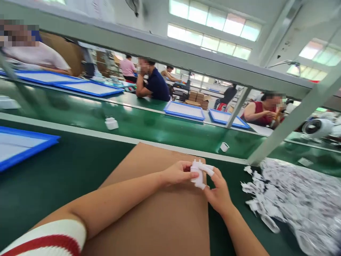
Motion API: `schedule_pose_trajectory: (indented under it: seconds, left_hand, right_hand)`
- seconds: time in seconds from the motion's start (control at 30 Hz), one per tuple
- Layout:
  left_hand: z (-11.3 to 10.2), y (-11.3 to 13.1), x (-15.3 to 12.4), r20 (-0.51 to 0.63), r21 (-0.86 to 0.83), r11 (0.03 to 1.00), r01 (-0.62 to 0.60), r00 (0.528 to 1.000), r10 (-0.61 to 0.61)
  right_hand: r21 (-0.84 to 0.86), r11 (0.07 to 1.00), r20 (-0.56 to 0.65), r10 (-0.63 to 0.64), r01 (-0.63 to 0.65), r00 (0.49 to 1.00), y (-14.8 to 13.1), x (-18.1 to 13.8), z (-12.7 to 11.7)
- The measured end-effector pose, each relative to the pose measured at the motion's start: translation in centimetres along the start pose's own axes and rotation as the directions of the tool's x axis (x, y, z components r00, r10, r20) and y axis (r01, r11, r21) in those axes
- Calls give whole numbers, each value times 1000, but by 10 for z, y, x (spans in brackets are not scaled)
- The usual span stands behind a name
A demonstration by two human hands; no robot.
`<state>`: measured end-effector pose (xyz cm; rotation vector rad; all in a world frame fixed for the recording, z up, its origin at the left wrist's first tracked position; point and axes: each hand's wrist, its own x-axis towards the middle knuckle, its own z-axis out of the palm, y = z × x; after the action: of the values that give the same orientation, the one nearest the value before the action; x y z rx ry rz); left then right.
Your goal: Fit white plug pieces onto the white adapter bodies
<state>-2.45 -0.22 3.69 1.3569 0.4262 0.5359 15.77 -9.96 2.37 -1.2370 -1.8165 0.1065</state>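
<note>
Both my hands meet over a brown cardboard sheet [160,213] on the green work surface. My left hand [177,172] pinches a small white plastic part [197,175] from the left. My right hand [218,193] grips the same part from the right and below, with white finger cots on its fingertips. The part looks like a small plug or adapter housing with prongs at the top.
A heap of white plastic parts in clear film [295,199] lies at the right. Two white parts [111,123] [224,146] sit on the green conveyor belt [160,128]. Blue-framed trays [18,145] [184,110] lie around. Several people sit across the line behind a grey metal frame [290,121].
</note>
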Motion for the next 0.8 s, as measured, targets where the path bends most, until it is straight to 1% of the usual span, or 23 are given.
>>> schedule_pose_trajectory:
  seconds: [0.07,0.17,0.27,0.33,0.5,0.63,0.7,0.8]
  left_hand:
    - [8,-2,-2,4,-104,995,2,1000,-1]
    - [16,-5,-2,98,-277,961,5,995,23]
    - [22,-5,-4,128,-377,926,3,991,49]
    - [26,-4,-6,133,-403,915,6,990,52]
    - [29,-3,-9,152,-427,904,-14,985,87]
    - [30,-6,-9,109,-466,885,7,993,50]
    - [32,-5,-10,105,-469,883,23,994,30]
    - [37,1,-14,72,-443,896,16,997,18]
  right_hand:
    - [-67,996,-77,-69,64,995,3,-3,-1]
    - [-160,973,-129,-185,164,974,8,-3,0]
    - [-224,941,-164,-295,255,941,5,-1,2]
    - [-256,925,-175,-329,280,928,0,0,2]
    - [-300,905,-199,-370,303,907,-12,0,4]
    - [-295,894,-229,-409,338,883,-15,-1,7]
    - [-299,891,-227,-414,341,882,-16,-1,7]
    - [-283,905,-223,-384,318,896,-21,-1,5]
